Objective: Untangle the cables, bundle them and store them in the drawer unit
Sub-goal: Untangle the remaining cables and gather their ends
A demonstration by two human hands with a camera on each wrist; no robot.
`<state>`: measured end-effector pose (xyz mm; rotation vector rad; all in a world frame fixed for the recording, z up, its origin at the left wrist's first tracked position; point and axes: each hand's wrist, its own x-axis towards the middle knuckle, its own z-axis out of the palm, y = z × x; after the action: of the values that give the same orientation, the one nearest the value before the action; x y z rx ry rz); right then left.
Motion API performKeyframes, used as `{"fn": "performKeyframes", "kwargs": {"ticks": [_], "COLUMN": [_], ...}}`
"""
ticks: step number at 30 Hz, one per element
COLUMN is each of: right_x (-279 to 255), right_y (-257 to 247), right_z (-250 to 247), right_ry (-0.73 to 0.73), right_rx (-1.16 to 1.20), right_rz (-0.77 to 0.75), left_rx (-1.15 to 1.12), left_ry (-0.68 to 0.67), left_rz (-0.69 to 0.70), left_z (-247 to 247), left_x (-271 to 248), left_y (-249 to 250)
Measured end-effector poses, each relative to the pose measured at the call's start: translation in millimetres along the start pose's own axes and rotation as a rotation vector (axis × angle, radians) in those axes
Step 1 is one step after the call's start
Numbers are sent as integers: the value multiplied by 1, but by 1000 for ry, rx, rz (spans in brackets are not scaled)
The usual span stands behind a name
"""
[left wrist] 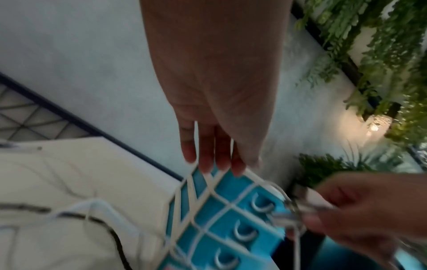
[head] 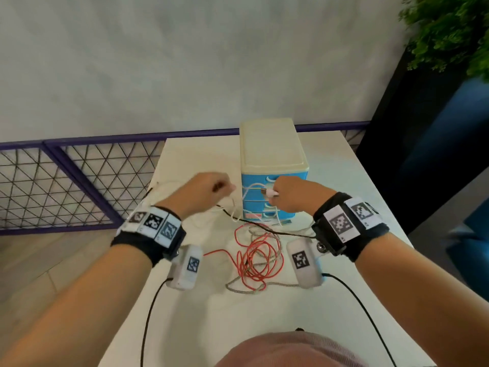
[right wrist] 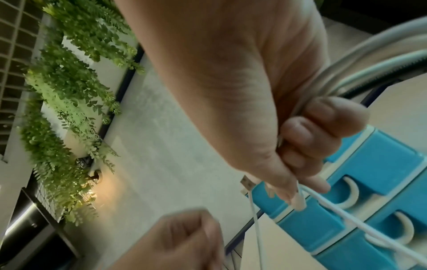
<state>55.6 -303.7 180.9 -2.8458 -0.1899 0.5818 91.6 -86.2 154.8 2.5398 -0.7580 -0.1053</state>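
A blue drawer unit with a cream top stands at the back of the white table; all its drawers look closed. My right hand is held in front of the drawers and grips several loops of a white cable, its USB plug sticking out past the thumb. My left hand is level with it to the left and pinches the same white cable at its fingertips. A red cable, a grey braided cable and a black cable lie tangled on the table below my hands.
A purple-framed mesh fence runs behind and left of the table. Green plants hang at the upper right above a dark panel. The table's left edge falls to a wooden floor. Black leads from the wrist cameras trail toward me.
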Motion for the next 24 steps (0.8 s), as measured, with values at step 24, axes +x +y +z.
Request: {"fn": "performKeyframes", "kwargs": {"ticks": [24], "right_x": [-7], "right_y": [8], "right_z": [5], "right_ry": [-148], "right_rx": [813], "right_rz": [-150], "left_rx": [-560], "left_ry": [56], "left_rz": [-101], "left_z": [15], "left_x": [-10], "left_y": [50]}}
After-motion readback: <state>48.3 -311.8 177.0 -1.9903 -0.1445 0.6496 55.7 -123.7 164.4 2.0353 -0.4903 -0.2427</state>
